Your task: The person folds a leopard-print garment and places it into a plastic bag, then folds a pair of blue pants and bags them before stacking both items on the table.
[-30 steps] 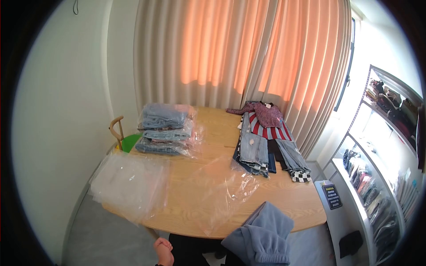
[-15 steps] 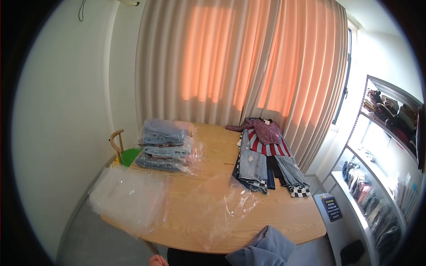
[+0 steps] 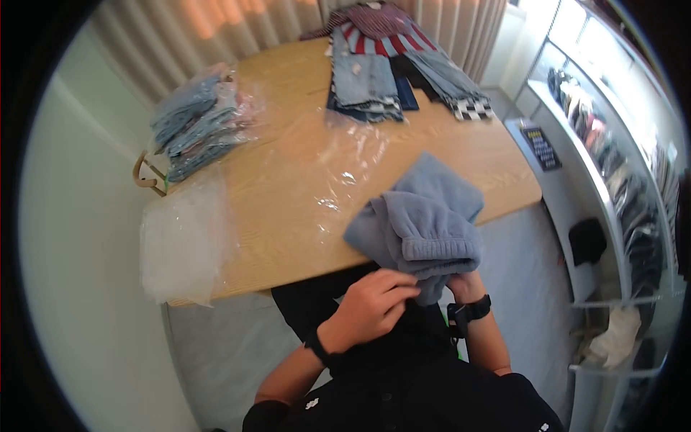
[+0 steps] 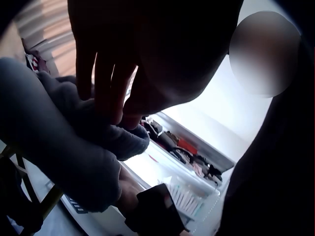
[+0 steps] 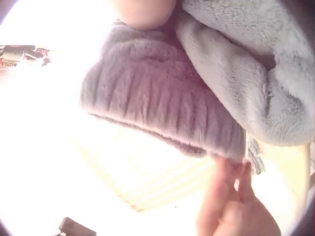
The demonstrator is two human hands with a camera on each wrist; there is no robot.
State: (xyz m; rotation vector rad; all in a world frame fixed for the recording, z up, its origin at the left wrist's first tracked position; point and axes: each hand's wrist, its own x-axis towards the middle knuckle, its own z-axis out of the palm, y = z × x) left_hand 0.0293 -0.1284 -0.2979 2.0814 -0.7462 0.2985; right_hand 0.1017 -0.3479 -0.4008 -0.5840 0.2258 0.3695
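A folded grey-blue fleece garment (image 3: 432,223) with a gathered elastic band is held at the table's front edge, partly over the tabletop. My right hand (image 3: 469,285) grips its lower right side, most of the fingers hidden by the cloth. In the right wrist view the ribbed band (image 5: 162,108) hangs below the right thumb (image 5: 147,11). From the left, my left hand (image 3: 374,302) reaches to the garment's near edge, fingers fairly straight and fingertips right at the band. The left wrist view shows those fingers (image 4: 104,93) dark against the light, overlapping the cloth.
Clear plastic bags (image 3: 187,245) lie on the table's left, and another thin bag (image 3: 345,173) lies mid-table. Behind them stands a stack of bagged jeans (image 3: 198,129). Jeans (image 3: 363,79) and a purple knit top (image 3: 374,20) lie at the back. Shelves (image 3: 612,165) line the right side.
The view has tilted down. The garment has come up from the front edge and further over the table. My left hand has moved from low left over to the garment; the right hand now shows.
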